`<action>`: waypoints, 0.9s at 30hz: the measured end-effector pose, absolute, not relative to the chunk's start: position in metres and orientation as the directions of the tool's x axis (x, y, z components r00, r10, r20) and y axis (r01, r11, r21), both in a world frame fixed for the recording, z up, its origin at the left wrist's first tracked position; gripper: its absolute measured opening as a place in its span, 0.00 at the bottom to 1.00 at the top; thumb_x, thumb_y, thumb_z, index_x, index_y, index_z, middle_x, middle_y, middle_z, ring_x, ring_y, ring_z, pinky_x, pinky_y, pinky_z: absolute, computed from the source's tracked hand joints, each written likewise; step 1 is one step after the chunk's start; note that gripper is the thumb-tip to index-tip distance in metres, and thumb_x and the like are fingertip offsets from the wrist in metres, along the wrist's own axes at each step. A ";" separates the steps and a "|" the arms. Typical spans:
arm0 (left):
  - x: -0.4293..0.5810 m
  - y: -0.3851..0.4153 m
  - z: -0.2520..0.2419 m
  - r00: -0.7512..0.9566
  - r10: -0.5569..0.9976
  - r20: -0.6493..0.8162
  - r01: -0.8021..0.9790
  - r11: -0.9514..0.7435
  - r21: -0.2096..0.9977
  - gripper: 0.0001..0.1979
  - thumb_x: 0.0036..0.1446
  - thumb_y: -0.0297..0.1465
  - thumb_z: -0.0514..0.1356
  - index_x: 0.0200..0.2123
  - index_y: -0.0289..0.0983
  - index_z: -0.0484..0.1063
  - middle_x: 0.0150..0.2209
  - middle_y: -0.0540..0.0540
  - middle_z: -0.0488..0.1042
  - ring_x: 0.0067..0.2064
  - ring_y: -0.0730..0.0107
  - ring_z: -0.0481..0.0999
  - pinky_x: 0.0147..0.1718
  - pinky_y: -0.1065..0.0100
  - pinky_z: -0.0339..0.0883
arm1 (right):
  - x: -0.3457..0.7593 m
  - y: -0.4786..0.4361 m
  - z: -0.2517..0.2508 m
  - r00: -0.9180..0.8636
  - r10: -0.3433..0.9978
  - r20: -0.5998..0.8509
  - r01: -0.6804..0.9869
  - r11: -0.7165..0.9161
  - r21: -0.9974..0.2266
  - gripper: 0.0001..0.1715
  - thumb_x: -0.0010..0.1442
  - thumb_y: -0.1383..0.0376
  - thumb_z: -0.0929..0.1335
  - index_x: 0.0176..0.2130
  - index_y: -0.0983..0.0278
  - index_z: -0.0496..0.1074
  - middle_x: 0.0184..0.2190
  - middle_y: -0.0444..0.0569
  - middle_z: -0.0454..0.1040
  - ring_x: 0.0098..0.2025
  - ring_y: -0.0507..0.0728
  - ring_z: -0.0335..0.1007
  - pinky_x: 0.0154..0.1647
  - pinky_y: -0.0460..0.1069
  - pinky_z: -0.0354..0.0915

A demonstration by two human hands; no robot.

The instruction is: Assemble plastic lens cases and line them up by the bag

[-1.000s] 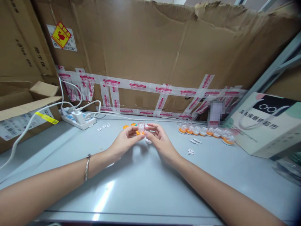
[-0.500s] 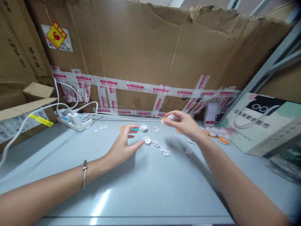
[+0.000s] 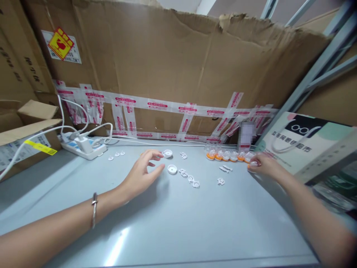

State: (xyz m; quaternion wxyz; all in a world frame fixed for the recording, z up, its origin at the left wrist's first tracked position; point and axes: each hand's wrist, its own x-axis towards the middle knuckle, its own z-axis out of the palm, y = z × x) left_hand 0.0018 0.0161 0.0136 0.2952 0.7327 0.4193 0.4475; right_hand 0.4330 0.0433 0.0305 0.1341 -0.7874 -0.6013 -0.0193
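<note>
My left hand is open just above the table, thumb and fingers apart, beside two round white cup-like parts. Nothing shows between its fingers. On the right, the fingertips of my right hand pinch a small orange-and-clear piece, partly covered by the fingers. It is at the right end of a row of several similar orange-based pieces with clear tops. Flat white wheel-like parts lie between the hands, with two thin white strips and another small white part nearer the row.
A large cardboard box stands along the back. At left are a white power strip with cables, an open carton and several small white discs. A printed paper bag stands at right, near a metal shelf frame.
My right hand has moved right with the orange-and-clear piece, from above the table's middle to the row's end. My left hand has stayed nearly in place. The view has shifted slightly.
</note>
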 end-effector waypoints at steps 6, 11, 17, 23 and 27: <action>-0.019 0.045 0.030 0.067 0.876 0.477 0.343 -0.469 0.814 0.12 0.54 0.36 0.56 0.41 0.38 0.66 0.46 0.43 0.69 0.44 0.64 0.71 0.38 0.67 0.67 | 0.441 0.049 0.021 0.274 0.932 0.237 0.962 -0.261 -0.085 0.09 0.47 0.65 0.68 0.31 0.62 0.63 0.32 0.62 0.71 0.35 0.64 0.69 0.34 0.53 0.59; -0.060 0.087 0.035 0.100 0.876 0.472 0.691 -0.403 0.601 0.15 0.57 0.39 0.51 0.41 0.36 0.67 0.42 0.43 0.73 0.42 0.64 0.72 0.36 0.68 0.66 | 0.455 0.054 0.016 0.237 0.932 0.275 0.969 -0.247 0.001 0.09 0.48 0.65 0.68 0.32 0.63 0.65 0.39 0.64 0.72 0.43 0.65 0.68 0.41 0.52 0.59; -0.075 0.102 0.013 0.371 0.895 0.249 0.775 -0.446 0.447 0.15 0.47 0.40 0.58 0.36 0.38 0.73 0.38 0.44 0.76 0.39 0.59 0.74 0.37 0.66 0.65 | 0.466 0.059 0.005 0.238 0.912 0.335 0.956 -0.281 0.086 0.19 0.50 0.62 0.68 0.41 0.70 0.69 0.40 0.67 0.70 0.47 0.67 0.65 0.45 0.54 0.58; -0.088 0.109 0.022 0.402 0.906 0.130 0.862 -0.423 0.281 0.16 0.48 0.37 0.54 0.38 0.36 0.72 0.41 0.41 0.75 0.42 0.58 0.73 0.41 0.66 0.63 | 0.468 0.055 -0.002 0.290 0.845 0.449 0.930 -0.360 0.076 0.27 0.50 0.54 0.66 0.47 0.66 0.68 0.41 0.62 0.67 0.44 0.68 0.65 0.39 0.55 0.61; -0.123 0.117 0.041 0.315 0.949 0.014 0.935 -0.313 0.167 0.12 0.43 0.33 0.54 0.30 0.36 0.73 0.32 0.42 0.77 0.34 0.59 0.74 0.33 0.67 0.64 | 0.459 0.051 0.003 0.244 0.725 0.645 0.953 -0.302 -0.020 0.20 0.52 0.52 0.62 0.38 0.64 0.69 0.32 0.55 0.66 0.39 0.64 0.64 0.38 0.54 0.61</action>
